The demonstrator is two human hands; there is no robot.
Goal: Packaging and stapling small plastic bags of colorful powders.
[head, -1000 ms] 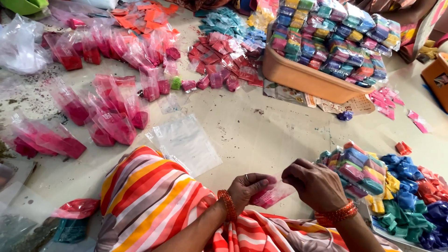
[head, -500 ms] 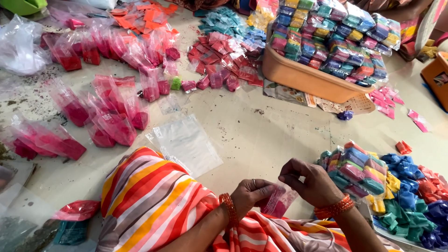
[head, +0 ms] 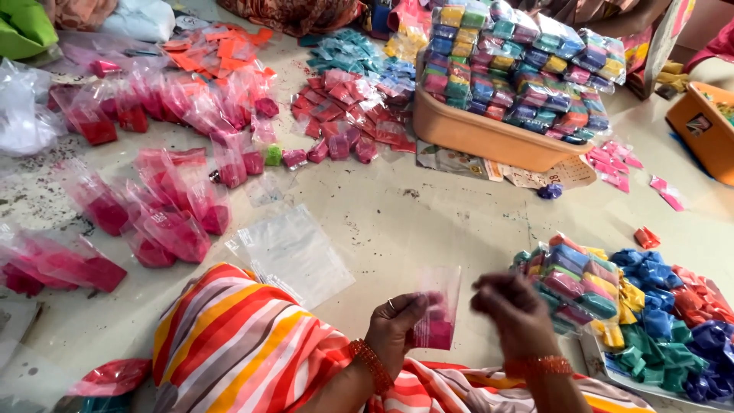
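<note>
At far left, clear plastic pouches (head: 164, 229) part-filled with pink powder lie scattered over the pale floor (head: 397, 222); those at the left edge are cut off by the frame. Just right of them lies a flat stack of empty clear bags (head: 294, 252), beside the person's striped cloth (head: 229, 336). The left hand (head: 397, 329) grips a small clear pouch (head: 436, 310) upright, fingers closed on its lower left side; the pouch holds pink powder in its bottom part, its upper part empty and see-through. It sits low in the centre of the view, above the lap, between both hands. The right hand (head: 516, 306) is just right of the pouch's top, blurred; fingers appear bunched, but whether they pinch the pouch's edge cannot be told. Further back, an orange tub (head: 489, 138) is heaped above its rim with packs of multicoloured small packets (head: 520, 69). Printed paper sheets (head: 527, 174) poke out from under the tub, partly hidden. At right, a white tray (head: 612, 367), mostly covered, carries wrapped multicolour packs (head: 577, 279) and loose blue, green, red and yellow packets (head: 665, 321). An orange box (head: 699, 130) at the right edge is cut off.
</note>
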